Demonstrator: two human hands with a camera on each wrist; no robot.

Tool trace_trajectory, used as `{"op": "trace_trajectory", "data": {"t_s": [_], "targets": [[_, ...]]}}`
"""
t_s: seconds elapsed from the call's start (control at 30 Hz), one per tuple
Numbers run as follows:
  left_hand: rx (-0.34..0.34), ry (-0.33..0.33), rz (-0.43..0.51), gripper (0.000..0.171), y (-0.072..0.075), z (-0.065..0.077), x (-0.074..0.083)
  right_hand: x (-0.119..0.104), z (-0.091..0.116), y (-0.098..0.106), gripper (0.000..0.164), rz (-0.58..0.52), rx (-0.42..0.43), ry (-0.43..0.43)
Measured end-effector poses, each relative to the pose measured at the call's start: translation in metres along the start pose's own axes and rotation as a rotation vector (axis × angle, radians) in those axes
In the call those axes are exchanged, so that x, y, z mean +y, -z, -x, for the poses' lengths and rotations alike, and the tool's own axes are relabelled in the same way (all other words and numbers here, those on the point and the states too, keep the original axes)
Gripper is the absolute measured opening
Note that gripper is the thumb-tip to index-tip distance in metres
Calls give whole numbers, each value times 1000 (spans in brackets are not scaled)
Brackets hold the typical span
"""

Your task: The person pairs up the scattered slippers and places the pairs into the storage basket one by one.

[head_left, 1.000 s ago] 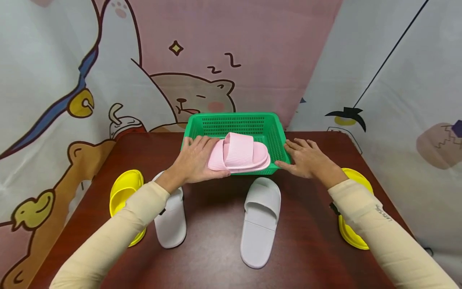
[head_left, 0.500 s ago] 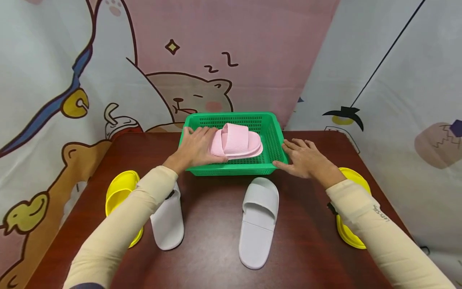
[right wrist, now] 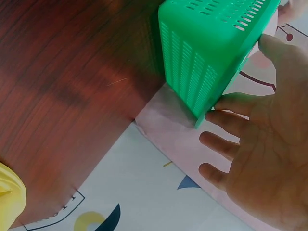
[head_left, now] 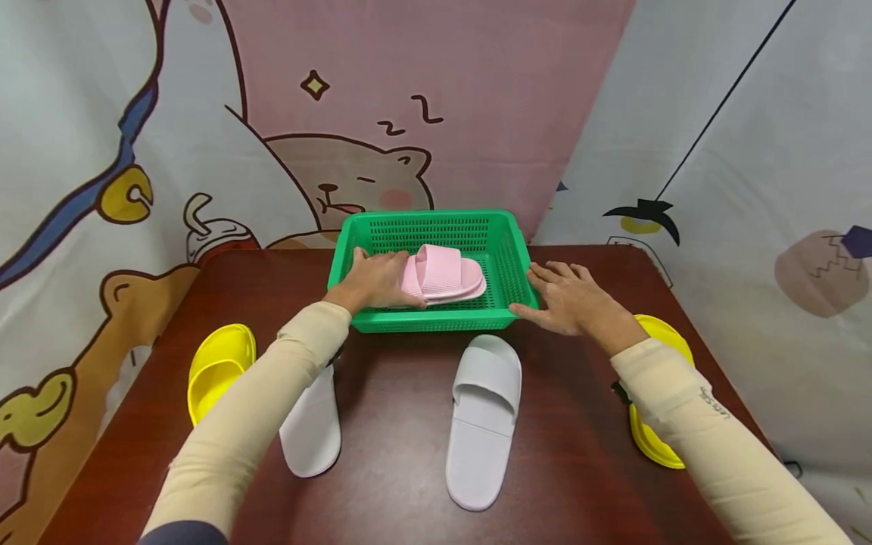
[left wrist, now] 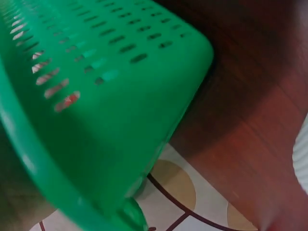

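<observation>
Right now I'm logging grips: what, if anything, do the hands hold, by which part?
The left hand grips pink slippers by their left end; the right hand only touches the basket.

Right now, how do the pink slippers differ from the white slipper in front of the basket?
Colour aside, the pink slippers are inside the green basket; the white slipper lies on the table. The pink slippers lie crosswise; the white slipper points roughly toward the basket. The left hand holds one end of the pink slippers; neither hand touches the white slipper. Shared: a broad strap across the top.
</observation>
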State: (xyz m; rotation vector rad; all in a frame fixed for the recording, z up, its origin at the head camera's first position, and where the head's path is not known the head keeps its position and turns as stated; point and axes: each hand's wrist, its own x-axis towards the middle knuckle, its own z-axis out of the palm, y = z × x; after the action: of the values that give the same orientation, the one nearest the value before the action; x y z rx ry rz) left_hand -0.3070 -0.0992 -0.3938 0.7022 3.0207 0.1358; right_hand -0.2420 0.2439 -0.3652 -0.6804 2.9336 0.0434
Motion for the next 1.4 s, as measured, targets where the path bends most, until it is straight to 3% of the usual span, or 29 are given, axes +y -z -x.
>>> {"op": "trace_trajectory", "data": {"t_s": [0.3,0.53,0.73,1.23,1.4], "targets": [[-118,-40,-16,94,-14,-8,6,1,1,-2,86,-5,2,-4],[-233,-9,37,85,-17,-12,3,-1,1,-1,86,-13,-13,-5],[-261,7,127,86,-14,-11,4,-1,2,1,86,-19,-16,-12],[-370,13,240,88,-3,-11,2,-2,0,-1,85,8,11,3],[-328,0,264,94,0,-12,3,5,0,-7,87,-20,39,19]]}}
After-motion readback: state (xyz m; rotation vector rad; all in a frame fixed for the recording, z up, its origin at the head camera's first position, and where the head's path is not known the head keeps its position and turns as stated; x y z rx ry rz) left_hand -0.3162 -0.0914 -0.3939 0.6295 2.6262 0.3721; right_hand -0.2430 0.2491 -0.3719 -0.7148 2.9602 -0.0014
